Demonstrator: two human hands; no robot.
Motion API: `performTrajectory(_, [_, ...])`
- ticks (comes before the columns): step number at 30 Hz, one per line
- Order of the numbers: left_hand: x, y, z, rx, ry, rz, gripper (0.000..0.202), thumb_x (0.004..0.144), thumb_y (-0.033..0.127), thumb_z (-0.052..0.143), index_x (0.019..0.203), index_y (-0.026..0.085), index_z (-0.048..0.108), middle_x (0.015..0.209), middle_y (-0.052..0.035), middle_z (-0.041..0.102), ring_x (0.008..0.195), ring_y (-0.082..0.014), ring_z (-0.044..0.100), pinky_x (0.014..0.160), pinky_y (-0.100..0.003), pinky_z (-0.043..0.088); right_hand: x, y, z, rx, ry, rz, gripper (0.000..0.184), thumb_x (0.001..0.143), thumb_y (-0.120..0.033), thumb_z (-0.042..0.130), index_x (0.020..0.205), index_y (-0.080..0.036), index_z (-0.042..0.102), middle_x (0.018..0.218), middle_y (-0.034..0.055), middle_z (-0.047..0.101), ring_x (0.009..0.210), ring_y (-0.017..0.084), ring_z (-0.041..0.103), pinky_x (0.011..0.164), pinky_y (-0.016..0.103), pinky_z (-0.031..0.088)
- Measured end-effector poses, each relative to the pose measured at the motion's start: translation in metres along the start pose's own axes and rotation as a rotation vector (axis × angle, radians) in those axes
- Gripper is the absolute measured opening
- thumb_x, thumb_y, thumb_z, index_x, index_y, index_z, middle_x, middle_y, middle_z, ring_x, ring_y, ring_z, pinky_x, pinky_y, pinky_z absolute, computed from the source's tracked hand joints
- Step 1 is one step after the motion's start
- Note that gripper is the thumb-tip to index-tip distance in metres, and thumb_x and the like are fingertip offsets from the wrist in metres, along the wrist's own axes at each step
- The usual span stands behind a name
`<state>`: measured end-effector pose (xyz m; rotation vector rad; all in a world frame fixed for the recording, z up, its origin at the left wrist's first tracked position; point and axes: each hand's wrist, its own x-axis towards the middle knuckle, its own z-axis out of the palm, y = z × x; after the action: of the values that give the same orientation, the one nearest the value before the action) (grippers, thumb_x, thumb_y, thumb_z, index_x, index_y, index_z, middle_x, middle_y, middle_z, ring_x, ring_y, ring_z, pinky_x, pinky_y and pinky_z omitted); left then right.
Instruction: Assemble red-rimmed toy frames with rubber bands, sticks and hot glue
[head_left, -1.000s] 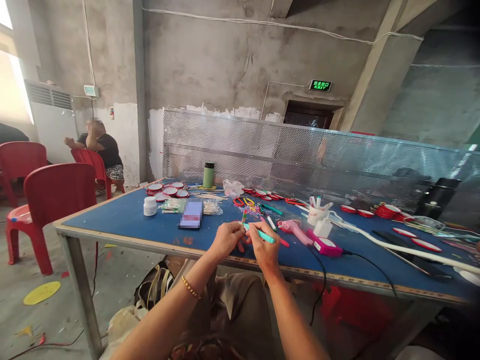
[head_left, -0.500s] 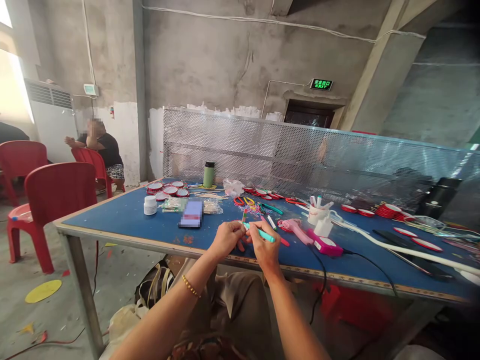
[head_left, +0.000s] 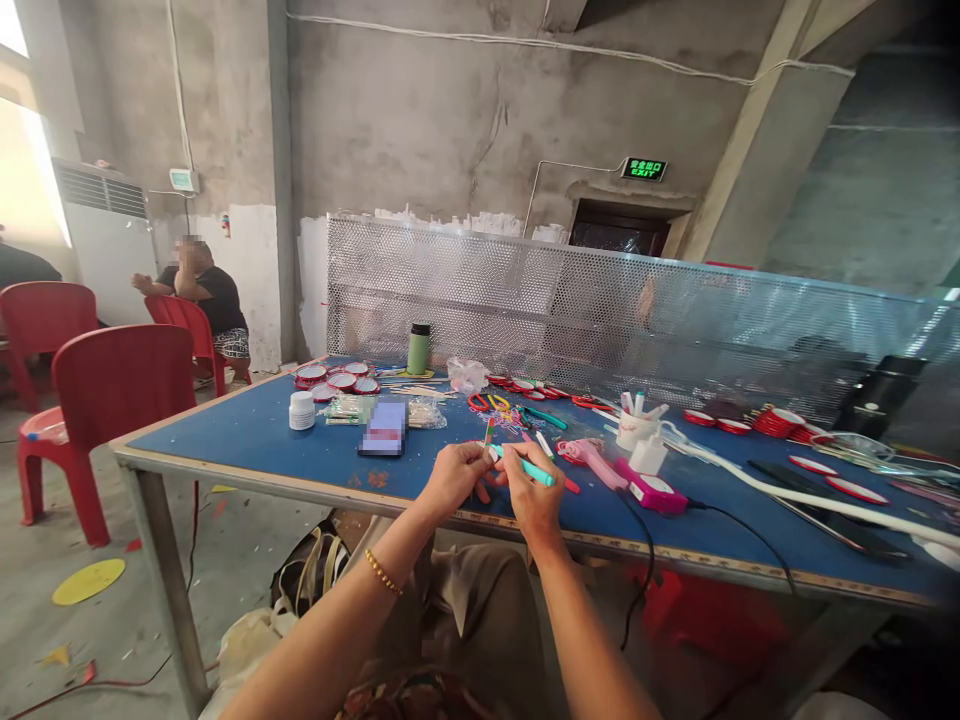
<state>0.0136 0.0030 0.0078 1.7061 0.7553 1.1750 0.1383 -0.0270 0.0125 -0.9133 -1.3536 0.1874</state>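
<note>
Your left hand (head_left: 459, 474) has its grip pinching a small red-and-green strip (head_left: 489, 430), which stands up from the fingertips at the near side of the tabletop (head_left: 240, 442). Your right hand (head_left: 531, 500) has its grip closed around a teal marker (head_left: 535, 472), one end close by the strip. Beyond lie a pink glue gun (head_left: 598, 464) and a dark-edged phone (head_left: 384, 426); farther off, a green bottle (head_left: 418, 352) stands before the perforated screen (head_left: 480, 290).
</note>
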Motion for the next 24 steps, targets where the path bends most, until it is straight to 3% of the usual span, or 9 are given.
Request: performTrajectory(24, [0.0031, -0.0076, -0.0005, 0.023, 0.0, 0.005, 0.027, 0.084, 0.037, 0.051, 0.071, 0.015, 0.058, 0.07, -0.0029, 0.07, 0.044, -0.0095, 0.062, 0.04, -0.016, 0.033, 0.001, -0.003, 0.0003, -0.031, -0.038, -0.041, 0.018, 0.086, -0.027, 0.058, 0.069, -0.021, 0.058, 0.058, -0.0033, 0.061, 0.047, 0.013, 0.06, 0.047, 0.024, 0.047])
